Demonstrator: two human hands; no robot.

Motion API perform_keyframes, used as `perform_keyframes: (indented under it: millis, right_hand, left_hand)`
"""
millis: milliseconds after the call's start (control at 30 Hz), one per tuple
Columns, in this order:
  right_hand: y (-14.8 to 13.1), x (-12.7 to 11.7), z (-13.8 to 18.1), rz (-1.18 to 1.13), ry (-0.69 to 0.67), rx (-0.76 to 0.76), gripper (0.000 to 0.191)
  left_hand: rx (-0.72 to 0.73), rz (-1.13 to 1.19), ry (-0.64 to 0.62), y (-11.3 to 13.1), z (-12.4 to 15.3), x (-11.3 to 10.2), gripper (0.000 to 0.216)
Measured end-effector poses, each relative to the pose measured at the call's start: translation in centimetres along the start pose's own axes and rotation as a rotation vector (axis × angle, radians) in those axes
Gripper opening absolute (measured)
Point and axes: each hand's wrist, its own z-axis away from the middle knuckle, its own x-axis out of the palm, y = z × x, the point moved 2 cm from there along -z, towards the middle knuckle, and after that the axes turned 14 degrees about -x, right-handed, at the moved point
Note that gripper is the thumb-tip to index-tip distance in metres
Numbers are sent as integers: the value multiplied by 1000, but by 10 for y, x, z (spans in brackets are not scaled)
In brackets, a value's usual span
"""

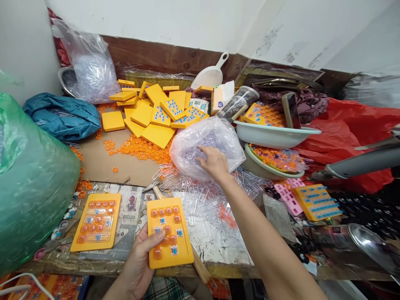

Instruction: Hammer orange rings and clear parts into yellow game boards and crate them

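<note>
Yellow board [165, 252] first: where does it sit in the head view?

Low and close to the person, near the middle, gripped in the left hand [142, 246], with the thumb pressed on its face and the fingers tucked behind. Its long axis points away from the person

And the right hand [214, 160]?

At the open mouth of a clear plastic bag [233, 162], thumb and forefinger parted, over the small clear pieces [200, 150] inside. I can't tell what the hidden fingers are doing

Which way does the board lie from that hand?

Back toward the person and off to the left, with loose plastic loops [195, 202] between. The bag is beyond the board's far edge, to its right, so the right hand is much nearer those pieces than the left

Anything beside the board?

A second board [93, 246] lies to its left, well apart, and a hammer handle [200, 266] passes under it
</note>
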Motion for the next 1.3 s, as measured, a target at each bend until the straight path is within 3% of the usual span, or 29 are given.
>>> perform_keyframes:
  millis: [167,400,533,633,800,1033,1133,1300]
  right_hand:
    - [-10,-1,0,-77,1,-81,29]
    - [-17,12,1,-220,-81,-12,29]
    - [-14,13,1,-329,-6,17,28]
    - [-18,4,9,-439,158,55,18]
    - [-55,-16,61,-681,472,210,26]
    - [-145,-12,167,-1174,384,400,28]
    - [-166,-2,186,-1319,371,528,20]
    - [-172,11,194,-1232,449,545,13]
  left_hand:
    - [-5,29,40,-2,3,-3,66]
    - [6,35,87,-3,4,-8,63]
    - [-5,42,108,-4,5,-10,59]
    - [3,41,83,-4,8,-10,55]
    - [79,13,42,-3,9,-10,54]
    - [251,-73,109,-2,5,-9,53]
    - [313,-134,200,-5,3,-9,50]
    - [421,-208,288,-11,5,-11,53]
